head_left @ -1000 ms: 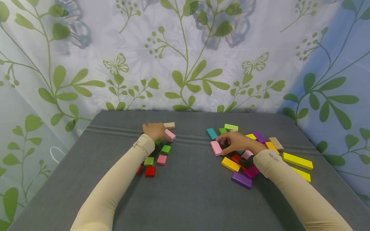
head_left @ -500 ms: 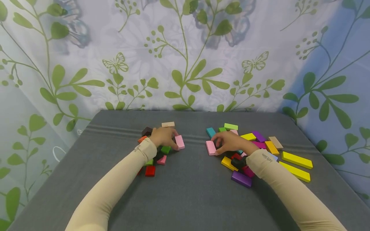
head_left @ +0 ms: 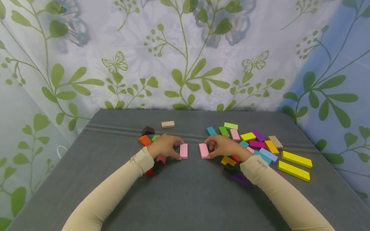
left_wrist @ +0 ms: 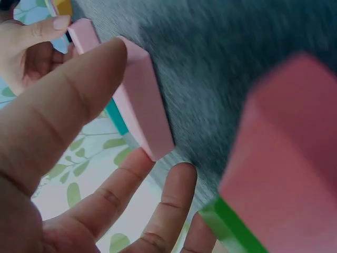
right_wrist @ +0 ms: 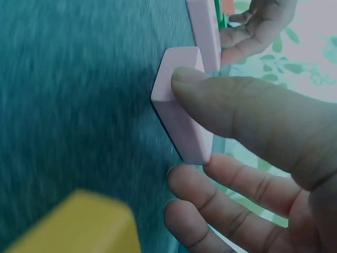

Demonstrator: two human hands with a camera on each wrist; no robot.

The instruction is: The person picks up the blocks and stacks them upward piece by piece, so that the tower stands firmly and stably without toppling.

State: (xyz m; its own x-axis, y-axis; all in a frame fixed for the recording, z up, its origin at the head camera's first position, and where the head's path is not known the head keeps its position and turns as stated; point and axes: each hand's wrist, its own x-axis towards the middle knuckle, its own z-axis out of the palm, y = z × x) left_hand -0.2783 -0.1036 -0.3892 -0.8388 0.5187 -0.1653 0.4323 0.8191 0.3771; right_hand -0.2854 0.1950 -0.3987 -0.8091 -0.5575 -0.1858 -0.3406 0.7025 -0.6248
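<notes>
Near the middle of the grey table, my left hand [head_left: 166,145] pinches a pink block [head_left: 183,151] lengthwise, thumb at the near end and index finger at the far end. In the left wrist view this pink block [left_wrist: 141,100] stands on its narrow side against the cloth. Facing it across a short gap, my right hand [head_left: 224,146] pinches a second pink block [head_left: 203,151] the same way. The right wrist view shows the thumb on one end of that block [right_wrist: 181,105] and a fingertip at the other. The two blocks stand roughly parallel.
Right of my right hand lie many coloured blocks, among them two long yellow bars [head_left: 293,171] and a blue block [head_left: 268,155]. On the left are an orange block [head_left: 144,140], a dark brown block [head_left: 147,130] and a beige block [head_left: 168,124]. A patterned curtain [head_left: 185,54] hangs behind the table.
My left hand has carried its pink block right and nearer to me from the left group. My right hand has drawn its pink block left, so both blocks now face each other mid-table.
</notes>
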